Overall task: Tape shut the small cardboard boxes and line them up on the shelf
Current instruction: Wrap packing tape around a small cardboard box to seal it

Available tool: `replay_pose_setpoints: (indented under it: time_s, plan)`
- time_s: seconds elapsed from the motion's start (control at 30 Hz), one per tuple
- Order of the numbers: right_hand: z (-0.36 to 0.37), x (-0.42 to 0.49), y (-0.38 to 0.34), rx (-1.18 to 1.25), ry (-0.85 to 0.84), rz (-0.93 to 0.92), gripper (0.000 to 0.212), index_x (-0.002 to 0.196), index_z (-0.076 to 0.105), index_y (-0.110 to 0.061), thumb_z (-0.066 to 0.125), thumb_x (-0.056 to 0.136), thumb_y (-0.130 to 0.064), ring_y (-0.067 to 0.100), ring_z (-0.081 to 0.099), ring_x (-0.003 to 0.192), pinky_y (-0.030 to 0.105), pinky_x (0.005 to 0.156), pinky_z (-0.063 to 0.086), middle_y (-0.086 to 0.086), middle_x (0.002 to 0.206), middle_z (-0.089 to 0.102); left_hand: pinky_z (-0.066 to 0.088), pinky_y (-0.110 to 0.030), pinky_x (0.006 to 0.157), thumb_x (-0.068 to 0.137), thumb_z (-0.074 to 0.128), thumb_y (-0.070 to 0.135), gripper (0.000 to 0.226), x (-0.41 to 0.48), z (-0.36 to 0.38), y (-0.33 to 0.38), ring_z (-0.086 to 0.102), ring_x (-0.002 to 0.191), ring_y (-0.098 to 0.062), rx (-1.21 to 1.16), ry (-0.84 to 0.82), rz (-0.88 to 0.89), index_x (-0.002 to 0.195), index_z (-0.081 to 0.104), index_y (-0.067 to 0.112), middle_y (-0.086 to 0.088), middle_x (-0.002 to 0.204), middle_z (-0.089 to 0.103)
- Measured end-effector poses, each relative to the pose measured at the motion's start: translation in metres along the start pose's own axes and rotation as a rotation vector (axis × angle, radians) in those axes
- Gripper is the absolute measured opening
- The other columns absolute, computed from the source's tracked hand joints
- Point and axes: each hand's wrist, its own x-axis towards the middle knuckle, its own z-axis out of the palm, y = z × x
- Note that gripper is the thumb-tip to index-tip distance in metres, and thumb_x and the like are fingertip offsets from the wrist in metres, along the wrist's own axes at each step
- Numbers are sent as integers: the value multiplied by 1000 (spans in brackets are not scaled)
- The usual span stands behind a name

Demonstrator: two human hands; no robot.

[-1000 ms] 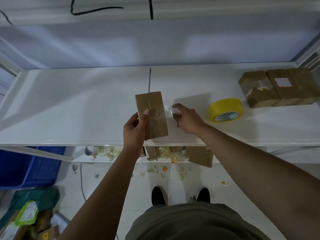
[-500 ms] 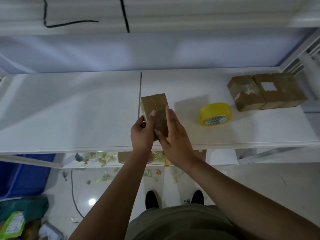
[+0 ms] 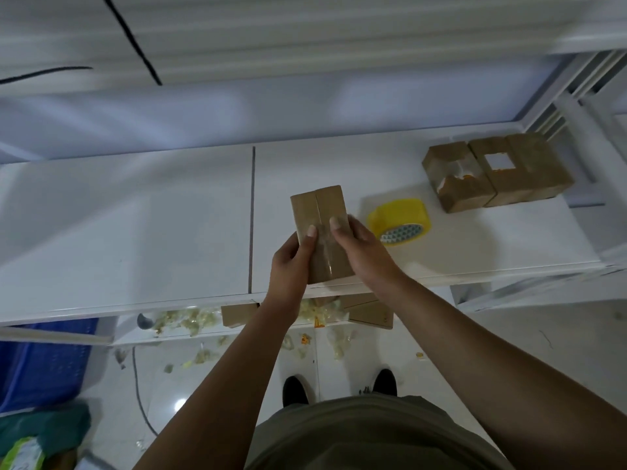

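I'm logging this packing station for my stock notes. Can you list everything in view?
shelf: one, white, across the middle
box: one, brown, held at the shelf's front edge
row of boxes: three it seems, brown, side by side at the shelf's far right
tape roll: one, yellow, on the shelf right of the held box
lower boxes: several, brown, level beneath
tape scraps: many, pale yellow, lower level and floor
crate: one, blue, lower left
cables: two seen, black, wall above
shoes: two, black, floor
left hand: grips the box's left side
right hand: grips its right side, thumb on top
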Motion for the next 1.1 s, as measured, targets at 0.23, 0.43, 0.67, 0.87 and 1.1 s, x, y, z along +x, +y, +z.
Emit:
replay_pose_setpoints:
  time_s: [0.23, 0.43, 0.67, 0.87, 1.1]
  plan:
    - [-89, 32, -16, -690, 350, -523, 54, 135, 69, -16, 60, 97, -53, 28, 57, 130, 36, 107, 45, 7, 131, 70, 64, -32, 78, 105, 56, 42, 32, 15, -12, 5, 78, 106, -20, -37, 81, -54, 125, 74, 24, 2, 111, 82]
    - [-123, 63, -15, -937, 28, -114, 82, 90, 70, -25, 51, 62, -99, 15, 66, 80, 30, 65, 47, -3, 90, 71, 53, -52, 112, 96, 68, 51, 68, 31, 2, 8, 68, 127, -25, 46, 92, -52, 153, 56, 16, -7, 139, 70]
    - [-117, 38, 11, -1014, -22, -467, 65, 64, 58, -26, 61, 61, -91, 12, 55, 64, 29, 58, 32, -9, 63, 55, 52, -49, 114, 109, 56, 46, 62, 75, 42, 18, 64, 131, -30, 187, 119, -40, 157, 49, 6, -14, 144, 66]
    - [-104, -3, 19, -974, -36, -678, 46, 75, 47, -40, 73, 70, -78, 7, 52, 74, 35, 92, 38, -23, 71, 49, 55, -34, 98, 111, 53, 42, 52, 96, 70, 20, 66, 120, -25, 372, 139, 42, 151, 56, 9, -11, 137, 68]
    - [-94, -57, 10, -825, -79, -841, 46, 76, 41, -40, 79, 71, -65, 2, 41, 70, 38, 94, 44, -22, 73, 42, 50, -59, 110, 112, 45, 49, 60, 97, 70, 7, 60, 123, -48, 509, 142, 89, 151, 51, 4, -34, 140, 56]
